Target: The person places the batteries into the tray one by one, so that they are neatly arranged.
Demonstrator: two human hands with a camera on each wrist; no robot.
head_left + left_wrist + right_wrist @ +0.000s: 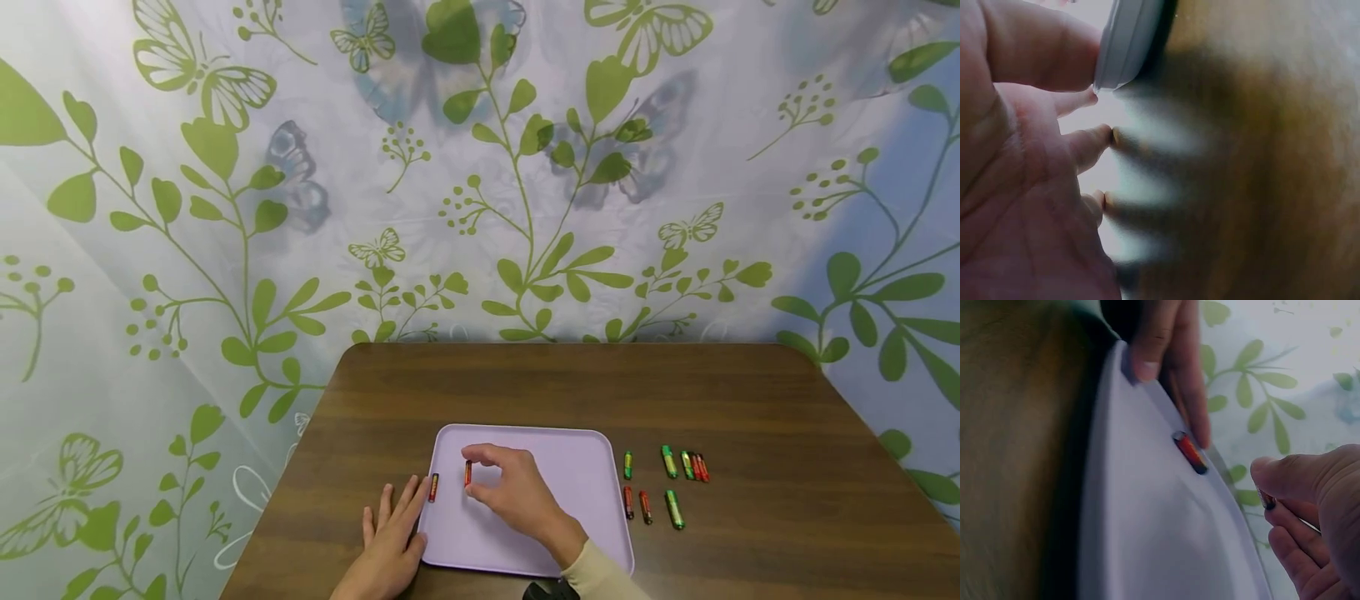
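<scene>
My right hand (521, 496) is over the left half of a pale lilac tray (555, 467). Between its thumb and fingertips it pinches a small red and black battery (468, 473) by the ends; the right wrist view shows only a sliver of that battery (1266, 499). Another red battery (433, 487) lies inside the tray along its left wall. Beside that wall, my left hand (388, 537) has its fingers extended, with the fingertips by the rim. The left wrist view shows its thumb against the tray rim (1124, 47).
Right of the tray, several loose batteries lie on the brown wooden table (570, 379), among them a green one (674, 509) and a red one (646, 507). A small green battery (628, 464) lies close to the tray's right edge. Behind the table hangs a leaf-patterned curtain (480, 250).
</scene>
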